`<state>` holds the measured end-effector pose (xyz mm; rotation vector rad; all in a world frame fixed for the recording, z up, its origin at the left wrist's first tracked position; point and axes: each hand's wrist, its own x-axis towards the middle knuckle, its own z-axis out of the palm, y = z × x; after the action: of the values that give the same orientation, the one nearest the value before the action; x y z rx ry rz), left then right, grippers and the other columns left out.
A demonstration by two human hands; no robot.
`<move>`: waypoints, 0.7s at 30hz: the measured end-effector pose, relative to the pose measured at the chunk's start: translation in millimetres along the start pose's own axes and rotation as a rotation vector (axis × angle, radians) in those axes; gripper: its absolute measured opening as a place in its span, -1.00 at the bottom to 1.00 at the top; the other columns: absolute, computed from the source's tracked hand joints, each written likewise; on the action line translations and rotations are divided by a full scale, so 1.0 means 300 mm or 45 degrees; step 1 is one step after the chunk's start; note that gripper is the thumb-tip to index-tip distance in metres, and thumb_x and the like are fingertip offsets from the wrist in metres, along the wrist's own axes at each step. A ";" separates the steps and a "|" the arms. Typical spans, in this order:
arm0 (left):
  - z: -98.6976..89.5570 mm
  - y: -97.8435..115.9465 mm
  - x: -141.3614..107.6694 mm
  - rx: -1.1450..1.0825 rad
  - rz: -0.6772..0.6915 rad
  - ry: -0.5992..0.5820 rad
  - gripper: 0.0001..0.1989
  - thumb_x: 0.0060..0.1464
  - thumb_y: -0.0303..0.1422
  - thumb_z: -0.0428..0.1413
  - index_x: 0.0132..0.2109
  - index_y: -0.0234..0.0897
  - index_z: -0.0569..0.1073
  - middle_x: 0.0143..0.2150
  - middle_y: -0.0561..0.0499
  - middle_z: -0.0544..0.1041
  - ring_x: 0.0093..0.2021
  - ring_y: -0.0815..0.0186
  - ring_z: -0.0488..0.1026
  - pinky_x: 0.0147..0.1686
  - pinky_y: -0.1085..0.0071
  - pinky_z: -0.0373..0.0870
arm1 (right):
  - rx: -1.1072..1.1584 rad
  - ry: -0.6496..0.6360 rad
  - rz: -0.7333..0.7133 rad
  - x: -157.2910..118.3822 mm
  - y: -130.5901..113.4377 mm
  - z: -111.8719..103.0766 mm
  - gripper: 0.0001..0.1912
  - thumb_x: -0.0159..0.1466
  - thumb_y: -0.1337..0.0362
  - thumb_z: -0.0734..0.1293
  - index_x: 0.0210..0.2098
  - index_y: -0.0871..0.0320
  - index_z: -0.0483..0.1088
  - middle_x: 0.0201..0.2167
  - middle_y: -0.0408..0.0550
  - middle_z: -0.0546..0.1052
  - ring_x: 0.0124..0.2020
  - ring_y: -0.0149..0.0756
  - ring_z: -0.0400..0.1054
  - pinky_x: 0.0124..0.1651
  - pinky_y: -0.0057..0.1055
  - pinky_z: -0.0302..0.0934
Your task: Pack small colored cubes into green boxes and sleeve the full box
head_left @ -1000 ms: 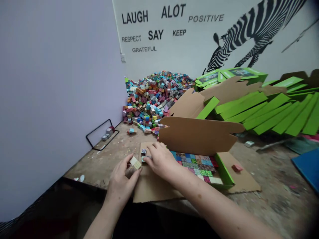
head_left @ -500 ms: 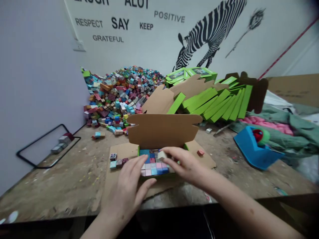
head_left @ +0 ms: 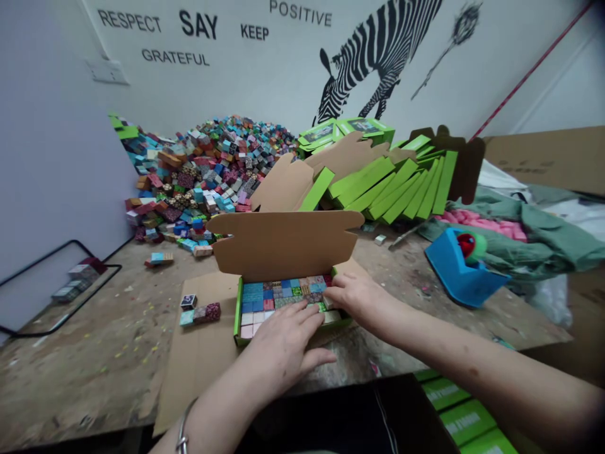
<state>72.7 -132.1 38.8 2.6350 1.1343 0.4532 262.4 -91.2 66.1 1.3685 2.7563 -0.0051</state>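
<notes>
An open green-edged cardboard box [head_left: 239, 313] lies on the table, its brown lid [head_left: 288, 244] standing up behind it. Rows of small coloured cubes [head_left: 253, 292] fill much of it. My left hand [head_left: 288, 340] rests over the front of the box, fingers spread on the cubes, holding nothing. At the box's right end, my right hand [head_left: 352, 295] has its fingers bent down around a pale cube [head_left: 329, 302], partly hidden by the fingers. To the left, a dark cube [head_left: 188, 301] and a short row of cubes [head_left: 200, 314] sit on flat cardboard [head_left: 189, 359].
Behind lies a large heap of cubes [head_left: 203, 170], with green boxes [head_left: 401, 189] leaning beside it. A blue tape dispenser [head_left: 456, 271] stands at right, near green cloth [head_left: 543, 233]. A black wire frame [head_left: 61, 321] lies at left. More green boxes [head_left: 466, 419] are below the table edge.
The view has shifted right. My right hand has lowered the pale cube to the box's right end. My left hand has moved right across the box front and flattened over the cubes.
</notes>
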 end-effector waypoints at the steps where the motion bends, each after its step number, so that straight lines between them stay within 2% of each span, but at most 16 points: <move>1: 0.000 -0.001 0.000 -0.010 -0.004 0.003 -0.45 -0.02 -0.02 -0.04 0.04 -0.26 0.30 0.07 -0.10 0.33 0.11 0.09 0.20 0.04 0.08 0.21 | -0.049 -0.033 -0.004 0.004 -0.007 -0.007 -0.86 0.21 0.33 0.20 -0.28 0.13 0.37 -0.33 -0.02 0.34 -0.24 -0.26 0.18 -0.29 -0.39 0.08; 5: 0.001 -0.004 0.004 -0.026 -0.018 -0.017 -0.50 -0.01 -0.05 -0.03 0.01 -0.24 0.32 0.05 -0.07 0.36 0.11 0.11 0.20 0.05 0.12 0.21 | -0.216 -0.134 -0.014 0.010 -0.034 -0.034 -0.89 0.17 0.37 0.22 -0.29 0.16 0.32 -0.29 0.00 0.32 -0.26 -0.21 0.22 -0.38 -0.38 0.12; 13: 0.013 -0.008 0.003 0.001 -0.001 0.012 -0.52 -0.04 -0.09 0.04 -0.02 -0.27 0.33 0.02 -0.10 0.37 0.09 0.10 0.22 0.03 0.13 0.23 | -0.337 -0.272 -0.003 0.029 -0.064 -0.055 -0.79 0.11 0.43 0.23 -0.24 0.18 0.33 -0.23 0.07 0.31 -0.30 -0.14 0.28 -0.44 -0.28 0.20; 18: 0.015 -0.006 0.002 -0.013 0.012 0.005 -0.48 -0.04 -0.10 0.04 0.03 -0.29 0.30 0.07 -0.13 0.33 0.10 0.06 0.20 0.01 0.06 0.22 | -0.295 -0.329 0.009 0.041 -0.057 -0.067 -0.81 0.13 0.43 0.23 -0.25 0.17 0.34 -0.26 0.05 0.31 -0.37 -0.23 0.31 -0.44 -0.33 0.19; 21: 0.007 -0.003 0.001 -0.004 0.010 -0.032 -0.49 -0.06 -0.14 0.07 0.03 -0.28 0.30 0.14 -0.12 0.23 0.13 0.00 0.15 0.00 0.02 0.23 | -0.264 -0.364 0.049 0.038 -0.058 -0.093 -0.76 0.13 0.40 0.24 -0.18 0.14 0.32 -0.24 0.04 0.30 -0.37 -0.24 0.32 -0.45 -0.37 0.18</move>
<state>73.2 -131.5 36.7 2.6357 1.1154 0.4213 240.0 -91.8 92.9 1.2581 2.4204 0.0780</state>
